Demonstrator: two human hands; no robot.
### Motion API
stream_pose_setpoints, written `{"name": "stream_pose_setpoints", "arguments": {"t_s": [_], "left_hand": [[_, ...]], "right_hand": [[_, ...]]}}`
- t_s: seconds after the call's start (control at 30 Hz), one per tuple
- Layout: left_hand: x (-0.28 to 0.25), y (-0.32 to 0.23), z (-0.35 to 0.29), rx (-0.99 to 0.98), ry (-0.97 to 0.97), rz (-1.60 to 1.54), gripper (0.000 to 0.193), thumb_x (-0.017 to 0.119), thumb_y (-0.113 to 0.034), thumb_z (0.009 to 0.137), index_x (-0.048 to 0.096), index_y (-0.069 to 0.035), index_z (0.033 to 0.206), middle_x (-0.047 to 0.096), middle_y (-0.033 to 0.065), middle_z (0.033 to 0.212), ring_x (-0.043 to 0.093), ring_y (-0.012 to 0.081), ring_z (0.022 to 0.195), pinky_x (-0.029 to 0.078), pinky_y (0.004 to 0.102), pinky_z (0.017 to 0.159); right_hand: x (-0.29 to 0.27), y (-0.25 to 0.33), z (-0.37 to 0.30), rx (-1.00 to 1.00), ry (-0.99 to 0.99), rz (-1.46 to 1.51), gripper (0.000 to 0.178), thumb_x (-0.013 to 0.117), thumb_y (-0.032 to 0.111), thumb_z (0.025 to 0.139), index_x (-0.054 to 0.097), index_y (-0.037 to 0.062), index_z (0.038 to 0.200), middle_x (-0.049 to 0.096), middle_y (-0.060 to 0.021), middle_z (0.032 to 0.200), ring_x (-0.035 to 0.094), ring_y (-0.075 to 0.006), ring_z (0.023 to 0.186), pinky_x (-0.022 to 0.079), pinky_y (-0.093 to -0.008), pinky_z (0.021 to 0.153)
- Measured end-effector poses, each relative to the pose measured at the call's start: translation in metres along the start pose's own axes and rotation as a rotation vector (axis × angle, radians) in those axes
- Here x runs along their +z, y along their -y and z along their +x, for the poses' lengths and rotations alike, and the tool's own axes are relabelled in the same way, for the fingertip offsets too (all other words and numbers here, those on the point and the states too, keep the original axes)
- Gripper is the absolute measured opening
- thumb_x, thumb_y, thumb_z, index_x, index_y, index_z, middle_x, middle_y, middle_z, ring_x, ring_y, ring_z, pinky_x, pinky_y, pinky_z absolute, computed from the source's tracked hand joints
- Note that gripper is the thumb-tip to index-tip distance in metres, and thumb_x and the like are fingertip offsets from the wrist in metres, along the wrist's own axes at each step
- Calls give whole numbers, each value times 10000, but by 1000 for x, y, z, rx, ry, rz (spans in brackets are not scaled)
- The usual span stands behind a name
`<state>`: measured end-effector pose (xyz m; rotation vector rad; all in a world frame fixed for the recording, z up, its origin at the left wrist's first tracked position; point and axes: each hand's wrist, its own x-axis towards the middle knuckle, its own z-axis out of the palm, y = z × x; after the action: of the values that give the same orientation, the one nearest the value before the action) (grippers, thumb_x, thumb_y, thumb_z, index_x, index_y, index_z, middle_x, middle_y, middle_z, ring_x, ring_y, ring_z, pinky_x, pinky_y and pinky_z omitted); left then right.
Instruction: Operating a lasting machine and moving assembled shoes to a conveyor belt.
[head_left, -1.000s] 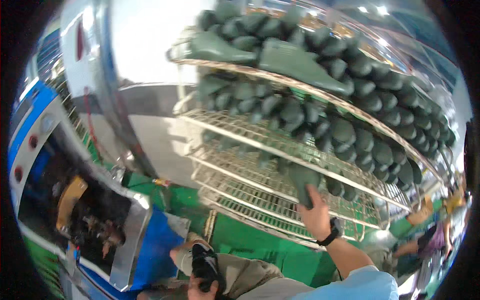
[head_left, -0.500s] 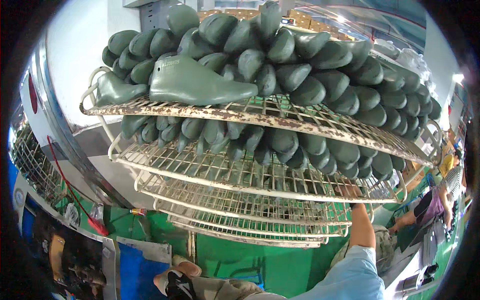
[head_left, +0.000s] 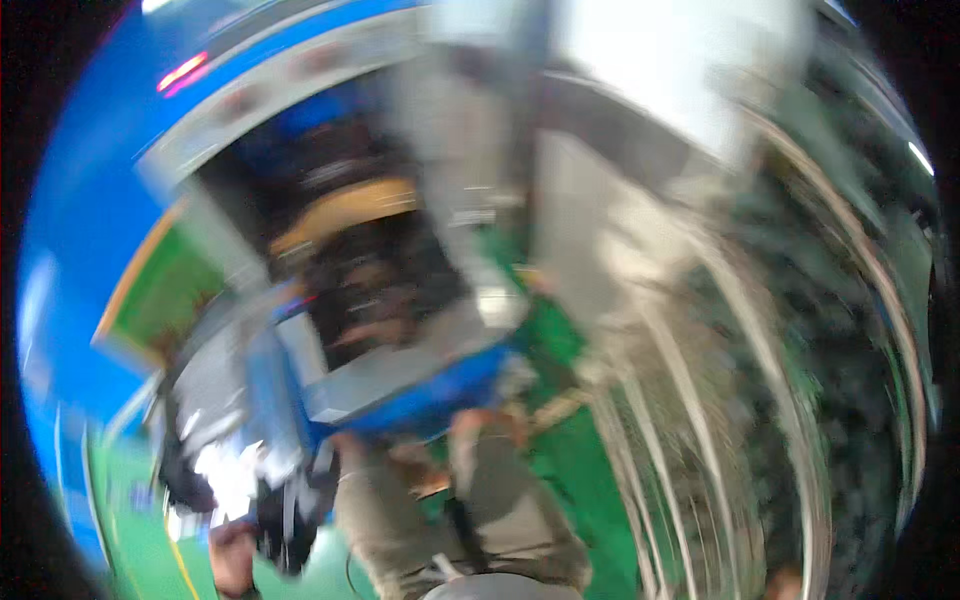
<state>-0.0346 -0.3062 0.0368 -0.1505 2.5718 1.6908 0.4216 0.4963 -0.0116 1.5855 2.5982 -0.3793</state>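
Observation:
Everything is smeared by motion. My left hand (head_left: 232,555) is low at the left, beside a black, loosely shaped thing (head_left: 288,520); its fingers are too blurred to read, and I cannot tell whether it touches that thing. At the bottom edge on the right, a small skin-coloured patch that looks like my right hand (head_left: 785,582) shows next to the wire rack (head_left: 700,390). Its fingers are hidden. Dark green shoe lasts (head_left: 850,330) fill the rack's shelves as a blurred mass.
A blue and grey machine (head_left: 370,390) with a dark opening and a curved tan part (head_left: 345,212) stands ahead. Left of it is a cluttered grey and black heap (head_left: 215,390). Green floor (head_left: 590,480) shows between machine and rack. My knees (head_left: 490,480) are below.
My view has swung left, so the rack has shifted from the middle to the right side and the machine is now ahead. My left hand has come into view; my right has dropped to the bottom edge.

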Motion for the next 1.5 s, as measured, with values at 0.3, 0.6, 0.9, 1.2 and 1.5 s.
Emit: {"name": "stream_pose_setpoints", "arguments": {"t_s": [0.3, 0.6, 0.9, 1.2, 1.5], "left_hand": [[-98, -4, 46, 29, -392, 1167, 336, 730, -398, 820, 708, -75, 910, 664, 175, 1131, 527, 370, 1206, 426, 473, 985], [-132, 21, 32, -277, -300, 1076, 441, 697, -517, 801, 702, -97, 935, 683, 146, 866, 657, 346, 851, 520, 476, 771], [-81, 11, -320, -535, -582, 964, 348, 775, -405, 773, 677, -74, 816, 650, 117, 844, 628, 328, 884, 504, 442, 799], [-19, -35, -669, -1359, -1151, 1199, 284, 719, -353, 729, 723, -95, 847, 687, 163, 906, 658, 355, 878, 528, 457, 772], [-68, 31, -728, -1478, -2133, 840, 328, 583, -275, 876, 648, -28, 1083, 678, 232, 1068, 639, 401, 1020, 500, 469, 898]], "right_hand": [[4, 338, 79, -695, 214, -77, 466, 525, 344, 1016, 509, 53, 1380, 569, -183, 1334, 587, -375, 1144, 484, -461, 966], [89, 533, 24, -1126, 262, 101, 365, 557, 285, 1007, 657, 24, 1242, 675, -188, 1194, 647, -346, 1050, 516, -432, 903], [201, 549, -11, -1455, 603, -78, 378, 618, 268, 973, 641, -31, 1203, 688, -222, 1100, 655, -339, 1005, 524, -394, 883], [221, 564, -16, -1700, 544, -22, 301, 652, 232, 896, 713, 16, 1096, 706, -215, 1047, 646, -403, 963, 500, -440, 874], [257, 526, 5, -1519, 518, 258, 367, 670, 285, 912, 699, 23, 1168, 665, -251, 1181, 599, -394, 1128, 443, -425, 1007]]}}
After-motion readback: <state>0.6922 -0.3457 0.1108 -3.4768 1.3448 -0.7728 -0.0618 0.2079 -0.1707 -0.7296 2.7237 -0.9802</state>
